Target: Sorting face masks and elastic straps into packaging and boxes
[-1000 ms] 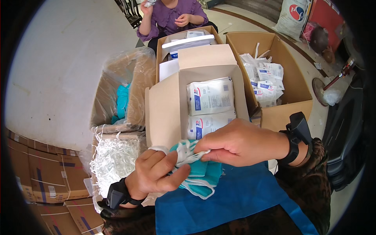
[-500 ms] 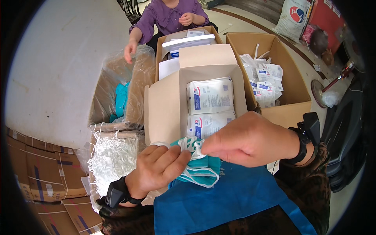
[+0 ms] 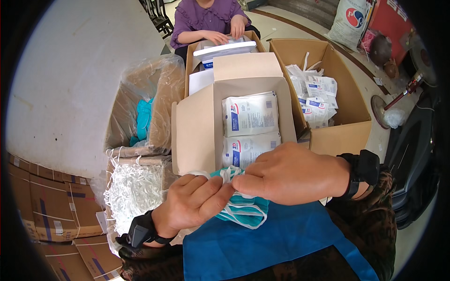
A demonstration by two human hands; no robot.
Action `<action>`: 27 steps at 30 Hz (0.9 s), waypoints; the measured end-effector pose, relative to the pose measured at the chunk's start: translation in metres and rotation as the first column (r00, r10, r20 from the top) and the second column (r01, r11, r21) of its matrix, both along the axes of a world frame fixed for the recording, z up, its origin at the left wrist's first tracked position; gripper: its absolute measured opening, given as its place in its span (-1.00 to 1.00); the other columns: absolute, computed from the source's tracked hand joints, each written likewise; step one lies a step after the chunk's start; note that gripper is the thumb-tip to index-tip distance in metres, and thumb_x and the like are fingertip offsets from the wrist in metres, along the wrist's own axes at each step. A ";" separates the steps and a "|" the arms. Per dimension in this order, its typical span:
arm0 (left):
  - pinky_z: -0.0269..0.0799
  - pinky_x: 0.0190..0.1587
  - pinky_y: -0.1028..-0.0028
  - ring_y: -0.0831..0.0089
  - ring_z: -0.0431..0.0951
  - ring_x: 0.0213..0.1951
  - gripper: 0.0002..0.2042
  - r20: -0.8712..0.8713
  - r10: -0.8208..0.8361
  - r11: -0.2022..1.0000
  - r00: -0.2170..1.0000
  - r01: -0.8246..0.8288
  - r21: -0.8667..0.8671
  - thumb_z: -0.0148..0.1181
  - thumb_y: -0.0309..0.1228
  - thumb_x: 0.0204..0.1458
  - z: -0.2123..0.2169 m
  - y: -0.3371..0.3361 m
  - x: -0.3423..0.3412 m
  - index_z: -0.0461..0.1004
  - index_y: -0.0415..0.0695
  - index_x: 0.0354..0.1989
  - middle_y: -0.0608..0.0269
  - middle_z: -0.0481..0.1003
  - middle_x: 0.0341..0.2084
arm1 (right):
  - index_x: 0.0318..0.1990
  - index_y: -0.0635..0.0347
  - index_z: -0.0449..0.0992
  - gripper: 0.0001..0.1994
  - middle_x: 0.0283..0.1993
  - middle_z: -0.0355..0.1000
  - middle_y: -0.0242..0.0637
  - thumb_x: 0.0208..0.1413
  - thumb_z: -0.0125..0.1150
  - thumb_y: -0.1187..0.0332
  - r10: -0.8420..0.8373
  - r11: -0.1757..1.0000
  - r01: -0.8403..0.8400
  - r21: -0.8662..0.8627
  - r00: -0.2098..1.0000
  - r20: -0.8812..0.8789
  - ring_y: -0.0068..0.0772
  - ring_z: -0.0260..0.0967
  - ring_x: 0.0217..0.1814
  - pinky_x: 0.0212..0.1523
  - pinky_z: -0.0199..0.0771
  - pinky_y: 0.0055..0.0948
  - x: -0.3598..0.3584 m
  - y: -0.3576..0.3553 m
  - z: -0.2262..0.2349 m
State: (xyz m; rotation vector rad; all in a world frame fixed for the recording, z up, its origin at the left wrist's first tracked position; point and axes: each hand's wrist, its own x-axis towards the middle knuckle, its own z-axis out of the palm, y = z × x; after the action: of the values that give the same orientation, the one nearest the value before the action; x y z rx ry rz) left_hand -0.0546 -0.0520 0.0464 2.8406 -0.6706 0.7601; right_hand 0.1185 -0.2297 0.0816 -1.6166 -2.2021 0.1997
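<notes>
A small stack of teal face masks (image 3: pixel 247 211) with white edging and straps is held over my lap, above a blue cloth (image 3: pixel 272 243). My left hand (image 3: pixel 193 201) is closed around the stack's left side. Thumb and fingers of my right hand (image 3: pixel 293 174) are pinched against the white straps (image 3: pixel 227 174) at the top, touching the left fingertips. Part of the stack is hidden behind both hands. Just beyond stands an open carton (image 3: pixel 194 136) holding white printed packets (image 3: pixel 251 114) in two piles.
Left are a plastic-lined carton (image 3: pixel 164 103) with teal masks inside and a heap of white straps (image 3: pixel 133 189). A carton of loose packets (image 3: pixel 344 110) stands right. Across, a person in purple (image 3: pixel 211 21) handles another box. Brown cartons (image 3: pixel 51 206) are stacked lower left.
My right hand has lowered and closed in against my left at the straps. Across from me, the person's hand has moved from the plastic-lined carton to the box in front of them.
</notes>
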 end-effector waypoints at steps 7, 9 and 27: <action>0.41 -0.44 0.50 0.45 0.49 -0.46 -0.60 -0.020 0.059 0.998 0.998 -0.060 -0.019 0.28 -0.49 -0.30 0.003 0.003 -0.002 0.49 -0.16 -0.15 0.27 0.47 -0.34 | -0.30 0.22 0.30 -0.87 -0.49 0.41 -0.22 0.03 0.06 0.41 -0.084 0.996 0.082 0.024 0.994 0.069 -0.09 0.47 -0.42 -0.52 0.44 -0.20 0.005 -0.007 0.008; 0.41 -0.44 0.49 0.44 0.50 -0.45 -0.61 -0.020 0.077 0.997 0.997 -0.078 -0.027 0.28 -0.49 -0.29 0.003 0.003 -0.003 0.49 -0.16 -0.16 0.27 0.47 -0.35 | -0.31 0.22 0.30 -0.87 -0.51 0.42 -0.24 0.03 0.06 0.41 -0.090 0.996 0.089 0.011 0.995 0.045 -0.11 0.47 -0.46 -0.53 0.44 -0.21 0.004 -0.008 0.008; 0.35 -0.60 0.43 0.33 0.47 -0.62 -0.69 0.012 0.187 0.982 0.982 -0.188 0.003 0.29 -0.31 -0.26 0.009 0.034 -0.035 0.48 -0.16 -0.31 0.20 0.44 -0.52 | -0.32 0.06 0.39 -0.85 -0.57 0.32 -0.40 -0.08 0.21 0.40 -0.206 0.968 0.201 -0.148 0.978 -0.019 -0.34 0.40 -0.57 -0.65 0.28 -0.38 0.016 -0.098 0.034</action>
State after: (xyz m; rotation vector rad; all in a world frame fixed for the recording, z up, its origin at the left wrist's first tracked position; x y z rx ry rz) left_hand -0.0899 -0.0179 0.0557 2.9354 -0.4096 0.8030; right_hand 0.1344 -0.3281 0.1158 -1.8907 -2.0189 0.3329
